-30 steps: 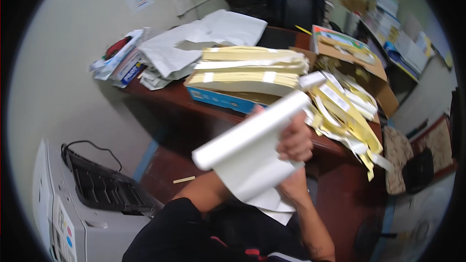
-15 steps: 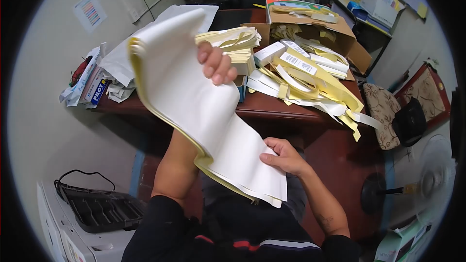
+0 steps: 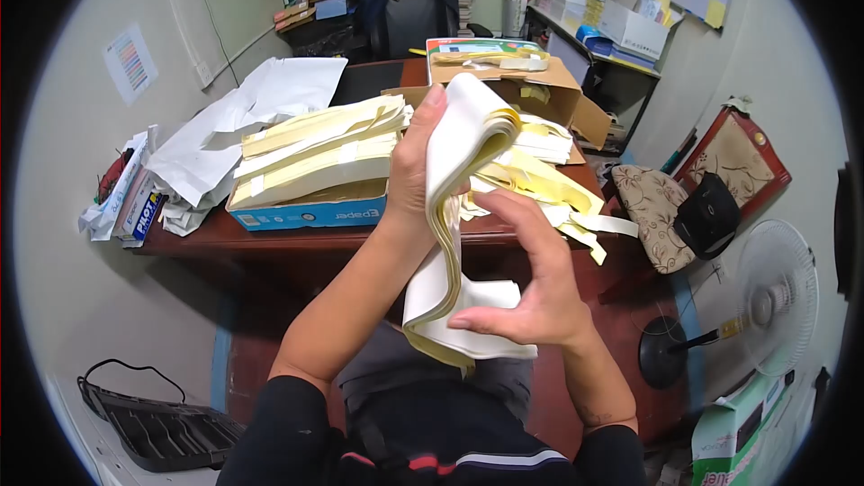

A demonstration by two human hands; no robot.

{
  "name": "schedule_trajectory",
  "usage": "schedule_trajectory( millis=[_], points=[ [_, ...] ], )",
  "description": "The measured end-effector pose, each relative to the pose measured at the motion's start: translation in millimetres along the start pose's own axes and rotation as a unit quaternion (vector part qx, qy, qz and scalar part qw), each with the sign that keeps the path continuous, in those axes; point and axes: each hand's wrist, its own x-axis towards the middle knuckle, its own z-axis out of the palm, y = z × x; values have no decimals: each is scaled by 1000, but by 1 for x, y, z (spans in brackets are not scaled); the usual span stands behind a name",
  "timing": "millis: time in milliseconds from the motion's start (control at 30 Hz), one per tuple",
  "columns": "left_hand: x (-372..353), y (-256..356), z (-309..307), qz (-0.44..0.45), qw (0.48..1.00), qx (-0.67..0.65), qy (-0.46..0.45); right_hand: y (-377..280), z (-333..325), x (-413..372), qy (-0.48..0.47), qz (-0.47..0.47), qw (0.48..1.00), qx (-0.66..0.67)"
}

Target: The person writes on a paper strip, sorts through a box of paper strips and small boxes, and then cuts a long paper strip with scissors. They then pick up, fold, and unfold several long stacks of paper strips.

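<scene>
A long stack of white and yellow paper strips [image 3: 463, 139] stands on edge in front of me, bent into waves, its upper end curled over to the right. My left hand [image 3: 416, 166] is closed around its upper part, the thumb up along the near side and the other fingers hidden behind the paper. To the right of the stack, my right hand [image 3: 544, 283] is open, thumb and fingers wide apart in a C shape. Its thumb overlaps the lower folds of the paper.
A blue Epaper box [image 3: 310, 214] of bundled strips sits on the desk [image 3: 261, 243]. White wrapping [image 3: 216, 144] lies to its left, loose yellow strips [image 3: 576, 193] to the right before a cardboard carton [image 3: 562, 76]. A chair [image 3: 652, 211] and fan [image 3: 774, 297] stand at right.
The stack has gone from stretched out diagonally to upright and bunched in waves. My left hand now grips its upper part; my right hand has let go of the lower end and opened.
</scene>
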Motion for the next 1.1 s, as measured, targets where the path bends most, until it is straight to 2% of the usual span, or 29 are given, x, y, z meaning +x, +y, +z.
schedule_trajectory(
  millis=[100, 133, 233, 333, 400, 500, 533, 633, 667, 700, 733, 767, 800, 900, 933, 1033, 1100],
  points=[
    [9, -9, -22, 0, 999, -43, -12, -8, 10, 3, -30, 20, 999, -6],
    [9, -9, -25, -7, 998, -67, -3, -5, 11, 1, -81, 57, 995, -3],
    [21, 3, -28, -32, 992, -92, 75, 11, 18, -7, -155, 153, 972, 88],
    [27, 17, -16, 10, 993, -82, 90, 28, 33, -17, -213, 135, 953, 165],
    [55, 9, -63, 27, 974, -152, -163, 27, 37, -22, -215, 144, 953, 159],
    [60, 11, -73, 17, 943, -197, -269, 28, 29, -20, -215, 169, 947, 170],
    [63, 12, -76, 10, 938, -204, -279, 30, 26, -20, -201, 161, 954, 155],
    [73, 12, -88, -3, 913, -219, -343, 26, 9, -15, -221, 150, 961, 76],
    [75, 10, -94, 2, 910, -228, -347, 20, 3, -14, -161, 111, 978, 69],
    [75, 9, -97, 7, 906, -237, -350, 17, -6, -12, -157, 82, 984, -2],
    [72, 7, -98, -11, 916, -282, -284, 16, -18, -11, -153, 52, 984, -73],
    [67, 5, -100, -4, 917, -289, -274, 11, -25, -8, -147, 22, 978, -144],
    [61, 3, -99, 4, 918, -296, -263, -9, -25, -1, -91, -12, 966, -244],
    [55, -8, -99, 13, 914, -314, -256, -32, -17, 12, -73, -144, 887, -432],
    [52, -10, -97, 14, 912, -322, -255, -32, -16, 14, -98, -170, 868, -455],
    [45, -6, -97, 20, 889, -360, -283, -53, -44, 40, -95, -202, 848, -480],
    [22, -2, -93, 55, 913, -360, -183, -72, -66, 63, -36, -236, 819, -522]
  ],
)
